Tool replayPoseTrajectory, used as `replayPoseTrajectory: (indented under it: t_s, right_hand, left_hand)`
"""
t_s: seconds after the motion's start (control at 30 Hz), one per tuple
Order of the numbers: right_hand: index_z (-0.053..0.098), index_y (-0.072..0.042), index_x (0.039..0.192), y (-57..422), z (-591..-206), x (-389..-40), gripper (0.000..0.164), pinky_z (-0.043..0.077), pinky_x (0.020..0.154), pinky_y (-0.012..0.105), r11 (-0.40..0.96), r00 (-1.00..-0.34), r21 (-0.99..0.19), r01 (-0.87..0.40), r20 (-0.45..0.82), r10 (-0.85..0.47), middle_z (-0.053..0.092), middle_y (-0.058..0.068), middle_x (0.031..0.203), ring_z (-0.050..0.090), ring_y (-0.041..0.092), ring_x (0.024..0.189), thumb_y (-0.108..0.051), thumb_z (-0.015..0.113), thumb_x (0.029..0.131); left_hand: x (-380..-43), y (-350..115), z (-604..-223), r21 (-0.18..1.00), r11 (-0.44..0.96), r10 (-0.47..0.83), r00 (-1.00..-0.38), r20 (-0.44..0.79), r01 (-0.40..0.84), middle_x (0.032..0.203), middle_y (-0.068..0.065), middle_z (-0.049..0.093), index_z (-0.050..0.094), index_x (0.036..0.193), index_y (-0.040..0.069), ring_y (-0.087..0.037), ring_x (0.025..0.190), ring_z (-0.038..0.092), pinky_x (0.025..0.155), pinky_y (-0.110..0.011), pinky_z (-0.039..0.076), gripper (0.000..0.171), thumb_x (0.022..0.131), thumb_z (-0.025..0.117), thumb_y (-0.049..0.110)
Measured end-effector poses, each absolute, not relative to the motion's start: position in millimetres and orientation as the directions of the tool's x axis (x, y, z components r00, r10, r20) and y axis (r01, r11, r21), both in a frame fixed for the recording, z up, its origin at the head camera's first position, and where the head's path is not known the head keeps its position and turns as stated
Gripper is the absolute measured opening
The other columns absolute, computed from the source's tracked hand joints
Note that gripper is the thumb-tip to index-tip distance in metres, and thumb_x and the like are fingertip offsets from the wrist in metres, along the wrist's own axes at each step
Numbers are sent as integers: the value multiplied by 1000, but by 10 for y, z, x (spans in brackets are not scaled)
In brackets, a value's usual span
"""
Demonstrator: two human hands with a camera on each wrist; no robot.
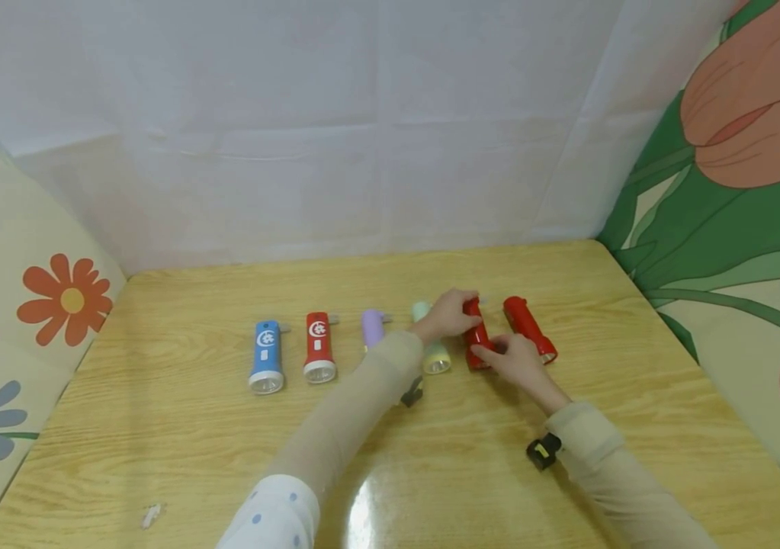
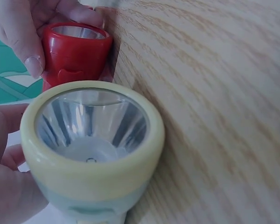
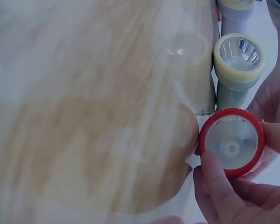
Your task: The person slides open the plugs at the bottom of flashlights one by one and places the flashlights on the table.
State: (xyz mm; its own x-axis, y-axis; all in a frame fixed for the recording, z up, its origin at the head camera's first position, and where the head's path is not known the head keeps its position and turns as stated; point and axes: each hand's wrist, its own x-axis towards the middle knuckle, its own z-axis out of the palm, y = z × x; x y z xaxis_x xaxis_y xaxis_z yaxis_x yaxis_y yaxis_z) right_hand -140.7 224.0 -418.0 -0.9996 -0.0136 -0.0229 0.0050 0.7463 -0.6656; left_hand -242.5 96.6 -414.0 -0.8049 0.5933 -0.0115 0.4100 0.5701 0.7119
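Observation:
Both hands hold a red flashlight [image 1: 476, 335] lying on the table, its lens end toward the person. The left hand [image 1: 451, 314] grips its back end from the left. At the lens end, the fingers of the right hand [image 1: 520, 360] pinch the sides; the right wrist view shows them around the red-rimmed lens [image 3: 231, 135]. Close on the left lies a mint flashlight with a pale yellow head [image 2: 93, 182], beneath the left wrist. A second red flashlight [image 1: 525, 320] lies tilted just right of the right hand, which partly overlaps it.
Further left in the row are a purple flashlight [image 1: 372, 328], partly behind the left sleeve, a red one with a white head [image 1: 319, 343] and a blue one [image 1: 267, 354]. A small whitish scrap [image 1: 151, 515] lies near the table's front left. A white cloth [image 1: 293, 152] hangs behind.

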Motion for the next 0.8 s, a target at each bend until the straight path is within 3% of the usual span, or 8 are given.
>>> replayPoseTrajectory:
  t_s: [0.23, 0.5, 0.8]
  right_hand:
    - [66, 2, 85, 2238, -4164, -1430, 33, 40, 53, 26, 764, -999, -645, 28, -43, 1, 61, 5, 69, 49, 14, 59, -30, 60, 87]
    - [67, 2, 84, 2242, -4168, -1436, 34, 39, 52, 26, 774, -999, -632, 30, -44, 2, 62, 4, 68, 49, 13, 58, -31, 60, 86]
    - [67, 2, 85, 2250, -4148, -1426, 36, 39, 50, 26, 767, -998, -639, 49, -67, 9, 60, 2, 65, 47, 13, 56, -33, 60, 87]
  left_hand:
    - [-2434, 967, -4138, 689, 576, 619, -785, -16, 440, 121, -12, 57, 50, 128, 0, -15, 96, 54, 81, -15, 42, 48, 83, 64, 12]
    - [-2402, 973, -4093, 616, 633, 625, -779, -49, 469, 123, -12, 56, 50, 128, 0, -18, 109, 52, 93, -20, 38, 47, 85, 62, 14]
    - [-2399, 956, -4067, 604, 639, 636, -769, -65, 477, 122, -12, 56, 51, 127, 0, -19, 108, 53, 90, -20, 40, 45, 85, 61, 13]
